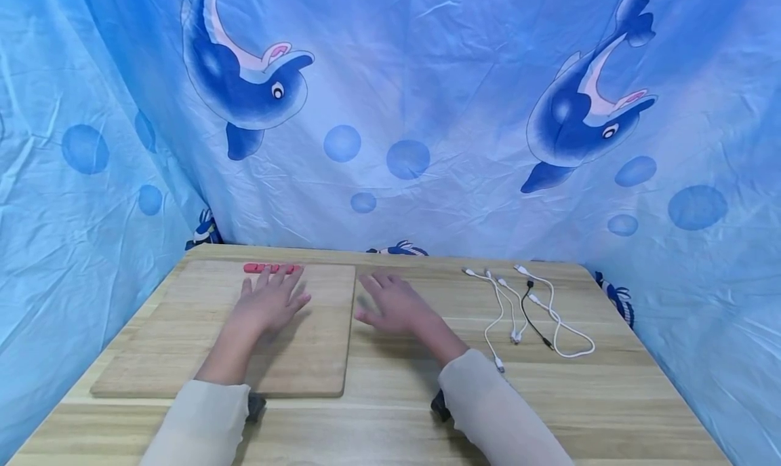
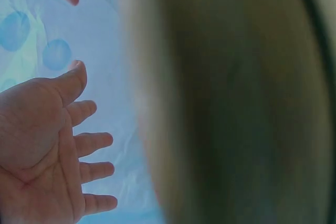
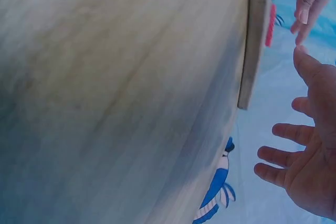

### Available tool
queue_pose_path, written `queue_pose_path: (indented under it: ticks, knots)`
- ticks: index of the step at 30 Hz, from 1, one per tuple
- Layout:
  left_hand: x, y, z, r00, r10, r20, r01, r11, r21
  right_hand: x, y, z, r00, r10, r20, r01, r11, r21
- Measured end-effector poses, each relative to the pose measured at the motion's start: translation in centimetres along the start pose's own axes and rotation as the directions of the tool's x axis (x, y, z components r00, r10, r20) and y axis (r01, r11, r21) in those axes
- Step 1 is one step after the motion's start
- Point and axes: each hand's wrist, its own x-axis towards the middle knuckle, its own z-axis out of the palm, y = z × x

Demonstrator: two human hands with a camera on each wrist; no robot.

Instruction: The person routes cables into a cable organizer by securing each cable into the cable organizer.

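My left hand (image 1: 270, 303) hovers over a wooden board (image 1: 183, 337), its fingers spread and holding nothing. Just beyond those fingertips, a red segmented strip (image 1: 253, 268) lies near the board's far edge, partly hidden by them. To the right of the board, my right hand (image 1: 393, 304) is held above the table with fingers extended and nothing in its grasp. Both palms face down, as the left wrist view shows with the left palm (image 2: 37, 150) and the right wrist view with the right palm (image 3: 315, 166).
On the right of the wooden table (image 1: 390, 425) lie several white cables (image 1: 500, 310) and a short black cable (image 1: 533, 323). One white cable (image 1: 573, 351) forms a loop. A blue dolphin-print curtain (image 1: 464, 201) hangs behind and at both sides.
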Motion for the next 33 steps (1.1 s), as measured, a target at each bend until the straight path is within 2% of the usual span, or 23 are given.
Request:
queue_pose_path:
  ticks: [6,11,18,24,33]
  knots:
    - [-1.1,-2.0,-0.5,0.999,0.008,0.032,-0.009,0.999,0.033,0.1,-1.5,0.4,0.996,-0.025,0.081,0.029,0.999,-0.038]
    - [-1.8,-4.7,-0.9,0.999,0.001,0.053,-0.004,0.999,0.052,0.0,-2.9,0.7,0.989,-0.082,0.126,0.092,0.993,-0.078]
    - [-2.7,-8.3,-1.3,0.998,0.007,0.061,-0.015,0.992,0.128,-0.1,-4.1,1.1,0.966,-0.197,0.168,0.225,0.960,-0.168]
    - [-3.4,-11.2,-1.0,0.999,0.005,0.053,-0.013,0.987,0.162,-0.3,-5.1,1.5,0.945,-0.274,0.177,0.309,0.926,-0.217]
    - [-4.3,-14.3,-1.3,0.998,-0.039,0.058,0.027,0.983,0.183,-0.4,-6.3,2.0,0.920,-0.325,0.218,0.376,0.888,-0.265]
